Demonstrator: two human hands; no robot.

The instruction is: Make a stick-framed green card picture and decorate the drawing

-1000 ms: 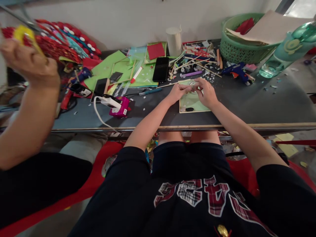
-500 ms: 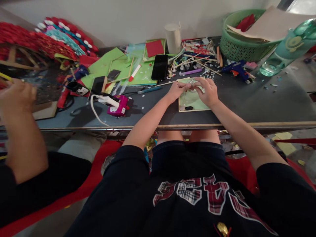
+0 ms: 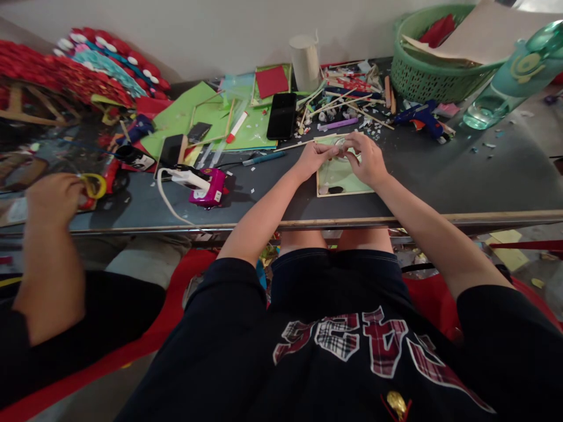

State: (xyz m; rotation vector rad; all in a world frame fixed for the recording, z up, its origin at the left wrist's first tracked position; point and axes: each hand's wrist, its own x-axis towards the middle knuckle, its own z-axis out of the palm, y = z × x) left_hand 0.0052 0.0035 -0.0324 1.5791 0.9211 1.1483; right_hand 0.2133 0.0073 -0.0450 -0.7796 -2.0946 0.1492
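Observation:
My left hand (image 3: pixel 314 161) and my right hand (image 3: pixel 367 158) meet over a pale green panel (image 3: pixel 341 176) with a thin light-wood frame, which lies on the table. Fingers of both hands are pinched together at a small, clear ring-shaped thing (image 3: pixel 339 142), partly hidden by the fingertips; its kind is not plain. Low on the panel, near its left corner, sit a small black oval piece (image 3: pixel 335 190) and a pale pinkish piece (image 3: pixel 324 189).
A co-worker's hand (image 3: pixel 55 196) is at the left beside a yellow ring (image 3: pixel 94 186). Around lie a magenta power adapter (image 3: pixel 209 187), a black phone (image 3: pixel 282 116), a blue-handled tool (image 3: pixel 264 158), sticks, a glue gun (image 3: pixel 424 119), a green basket (image 3: pixel 428 76) and a bottle (image 3: pixel 497 94).
The co-worker's hand has come down and to the right, and a yellow ring now shows beside it. My hands stay pinched over the panel, nearly unmoved; the view has shifted slightly.

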